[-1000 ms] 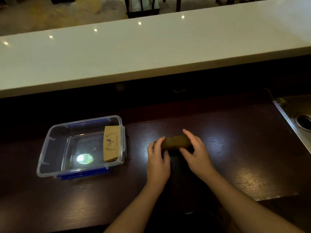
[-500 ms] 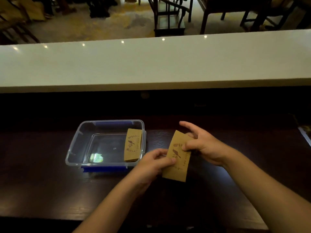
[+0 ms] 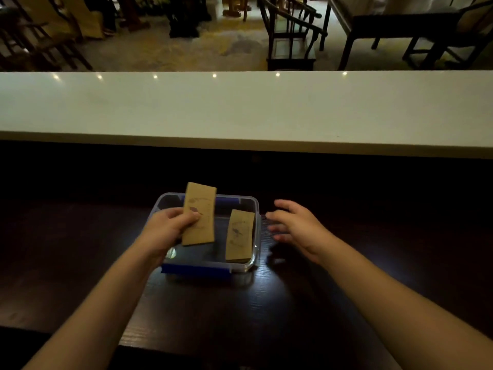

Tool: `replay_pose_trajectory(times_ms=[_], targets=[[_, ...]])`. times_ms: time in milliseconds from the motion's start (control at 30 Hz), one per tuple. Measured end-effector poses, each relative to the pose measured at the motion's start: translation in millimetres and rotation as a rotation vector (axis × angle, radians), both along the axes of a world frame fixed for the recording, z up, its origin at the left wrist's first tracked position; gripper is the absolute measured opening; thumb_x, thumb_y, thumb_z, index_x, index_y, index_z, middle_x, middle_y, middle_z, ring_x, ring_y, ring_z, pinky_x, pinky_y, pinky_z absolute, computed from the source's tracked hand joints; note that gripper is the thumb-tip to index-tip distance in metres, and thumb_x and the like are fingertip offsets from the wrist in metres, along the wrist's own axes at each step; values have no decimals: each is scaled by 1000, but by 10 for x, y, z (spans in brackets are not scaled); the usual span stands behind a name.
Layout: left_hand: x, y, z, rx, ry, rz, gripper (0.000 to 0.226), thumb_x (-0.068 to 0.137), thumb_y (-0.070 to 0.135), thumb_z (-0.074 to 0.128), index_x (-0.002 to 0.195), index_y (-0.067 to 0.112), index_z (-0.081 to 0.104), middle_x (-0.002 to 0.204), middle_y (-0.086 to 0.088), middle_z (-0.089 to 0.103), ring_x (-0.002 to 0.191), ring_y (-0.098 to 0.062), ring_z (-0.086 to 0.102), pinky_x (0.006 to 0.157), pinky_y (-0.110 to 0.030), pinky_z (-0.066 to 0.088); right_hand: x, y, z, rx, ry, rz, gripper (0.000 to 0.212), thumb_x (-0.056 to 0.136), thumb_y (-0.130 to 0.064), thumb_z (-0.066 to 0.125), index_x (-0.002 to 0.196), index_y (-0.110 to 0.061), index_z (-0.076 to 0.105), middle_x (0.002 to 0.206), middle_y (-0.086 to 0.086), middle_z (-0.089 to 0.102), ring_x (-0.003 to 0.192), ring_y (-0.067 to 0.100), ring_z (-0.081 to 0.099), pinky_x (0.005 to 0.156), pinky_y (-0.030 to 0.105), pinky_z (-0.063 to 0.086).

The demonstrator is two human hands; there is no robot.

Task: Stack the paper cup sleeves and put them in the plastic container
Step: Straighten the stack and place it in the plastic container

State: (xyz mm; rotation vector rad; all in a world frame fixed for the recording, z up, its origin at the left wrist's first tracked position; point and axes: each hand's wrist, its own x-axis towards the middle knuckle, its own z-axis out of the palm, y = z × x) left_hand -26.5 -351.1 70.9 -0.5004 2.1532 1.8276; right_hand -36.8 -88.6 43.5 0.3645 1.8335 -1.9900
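Note:
A clear plastic container (image 3: 255,209) with blue clips stands on the dark wooden counter. A flat brown paper cup sleeve (image 3: 239,236) leans against its right inner wall. My left hand (image 3: 166,228) grips a second brown sleeve (image 3: 200,217) by its left edge and holds it upright over the left half of the container. My right hand (image 3: 298,225) hovers just right of the container, fingers spread, holding nothing.
A raised white countertop (image 3: 245,110) runs across behind the dark counter (image 3: 240,303). Beyond it are dark wooden chairs (image 3: 290,36) and a table on a patterned floor.
The sleeve went from both hands to my left hand alone and moved left over the container. My right hand let go and opened. The view shifted, so the container now sits centred.

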Motion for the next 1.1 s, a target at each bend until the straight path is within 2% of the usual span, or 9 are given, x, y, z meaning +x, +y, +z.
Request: replay_pose_trajectory(times_ms=[133,267,300,400,433,567,700,933,1100], targets=[[-255,-301,-291,-53,-196,54,28,88,12,64,112,-1,60,103,-21,69,90,-29,68,71,-37,55,59,-88,-248,136,-83,-11,61,84,-25,67,139,-15,42,107,10,65,94,24,66,75,34,55],[-400,-366,-550,-86,-366,-45,32,85,14,67,113,2,59,107,-20,70,96,-33,68,87,-48,55,86,-245,-313,115,-118,11,59,84,-27,68,136,-16,44,111,8,66,97,21,67,75,30,55],[-418,-355,-600,-92,-402,-83,31,84,15,68,111,3,60,105,-18,71,94,-31,70,86,-47,56,89,-288,-315,110,-117,10,56,85,-25,67,135,-16,45,109,6,67,94,18,69,72,28,55],[-471,-285,-725,-107,-475,-159,27,83,19,69,106,8,63,95,-11,74,82,-23,72,62,-34,59,101,-366,-307,91,-104,-19,42,88,-16,64,128,-14,51,99,3,72,80,11,73,59,19,56],[-483,-267,-761,-94,-492,-162,26,83,19,69,106,8,63,95,-11,74,83,-23,72,62,-34,58,108,-373,-305,82,-104,-33,41,89,-13,63,127,-13,51,97,4,72,79,10,73,59,20,56],[-543,-223,-839,-38,-499,-185,25,83,17,68,107,9,61,104,-13,72,95,-27,70,84,-42,57,126,-367,-295,52,-104,-60,38,89,-9,62,126,-10,52,102,10,72,90,18,72,72,28,58],[-550,-94,-857,-70,-453,-242,16,84,15,67,99,14,62,97,-8,73,85,-20,71,63,-32,58,130,-366,-287,26,-103,-70,32,89,-6,60,121,-10,56,103,13,73,92,21,72,78,33,58],[-515,35,-841,-133,-382,-249,15,85,11,66,98,13,61,98,-8,70,92,-22,68,67,-33,56,136,-373,-314,19,-108,-98,35,89,-6,61,124,-9,54,105,15,73,96,25,71,89,41,56],[-502,80,-863,-183,-340,-240,20,85,10,66,104,12,59,88,-2,66,77,-15,63,55,-26,50,149,-378,-325,10,-111,-119,34,88,-5,62,122,-9,55,104,15,73,94,23,72,82,35,57]])
